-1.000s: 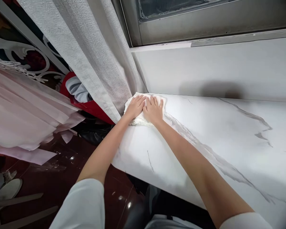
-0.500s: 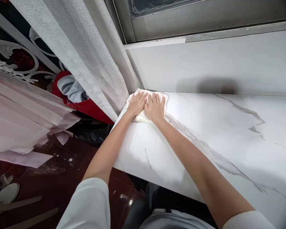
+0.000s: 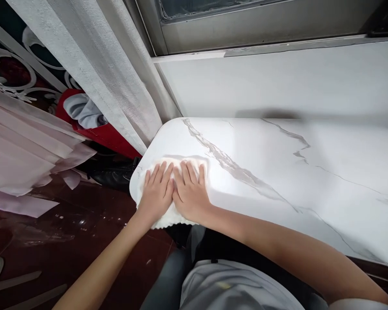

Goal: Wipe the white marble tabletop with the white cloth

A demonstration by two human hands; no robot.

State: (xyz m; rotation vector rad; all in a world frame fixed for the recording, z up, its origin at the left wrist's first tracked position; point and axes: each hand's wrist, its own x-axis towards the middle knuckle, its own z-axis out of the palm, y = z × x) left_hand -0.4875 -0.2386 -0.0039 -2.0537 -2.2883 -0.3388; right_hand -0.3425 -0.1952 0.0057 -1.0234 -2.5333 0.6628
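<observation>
A white cloth [image 3: 176, 215] lies spread at the near left corner of the white marble-patterned tabletop [image 3: 258, 150], its scalloped lower edge hanging over the front. Pressed flat on the cloth's left half is my left hand [image 3: 157, 191], fingers stretched out. My right hand [image 3: 191, 189] lies flat beside it on the right half, fingers spread slightly. The two thumbs touch or nearly touch. Neither hand grips the cloth; both rest on top of it.
Grey curtains [image 3: 116, 64] hang by the table's left end. Beyond them are a red bag [image 3: 111, 137] with grey fabric inside and a pink draped cloth [image 3: 26, 146]. A white wall [image 3: 261, 82] and a metal window frame [image 3: 213, 36] border the back edge.
Both hands and the cloth have slid from the back left corner toward me, to the front edge of the tabletop. The view has shifted slightly too.
</observation>
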